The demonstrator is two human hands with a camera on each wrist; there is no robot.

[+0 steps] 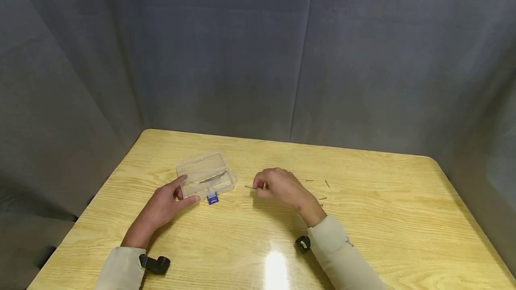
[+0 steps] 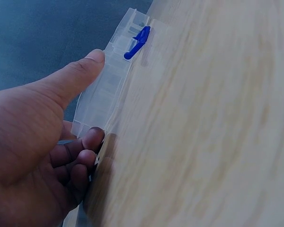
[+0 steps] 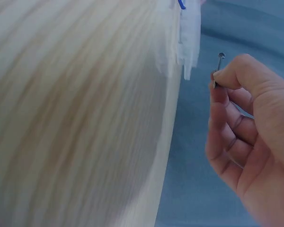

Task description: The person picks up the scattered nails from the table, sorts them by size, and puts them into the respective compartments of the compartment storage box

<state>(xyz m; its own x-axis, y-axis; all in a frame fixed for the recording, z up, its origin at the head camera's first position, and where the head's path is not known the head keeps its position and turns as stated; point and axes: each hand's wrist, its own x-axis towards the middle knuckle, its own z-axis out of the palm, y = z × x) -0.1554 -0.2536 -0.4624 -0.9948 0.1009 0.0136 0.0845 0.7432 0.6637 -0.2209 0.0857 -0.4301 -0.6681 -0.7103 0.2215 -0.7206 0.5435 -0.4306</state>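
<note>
A clear plastic box (image 1: pixel 193 188) with a blue latch (image 1: pixel 212 198) at its front lies on the left part of the table. Several thin metal nails (image 1: pixel 213 177) show inside it. My left hand (image 1: pixel 163 202) grips the box's left end, thumb along the front wall and fingers round the side. To the right of the box, my right hand (image 1: pixel 282 187) pinches a nail (image 3: pixel 221 61) between thumb and forefinger. Its round head sticks out beyond the fingertips, pointing toward the box in the head view. The other fingers of that hand curl loosely below.
Several loose nails (image 1: pixel 327 184) are scattered on the wooden table (image 1: pixel 383 218) to the right of my right hand, some close by its wrist. A grey curtain (image 1: pixel 217 66) hangs behind the table's far edge and along both sides.
</note>
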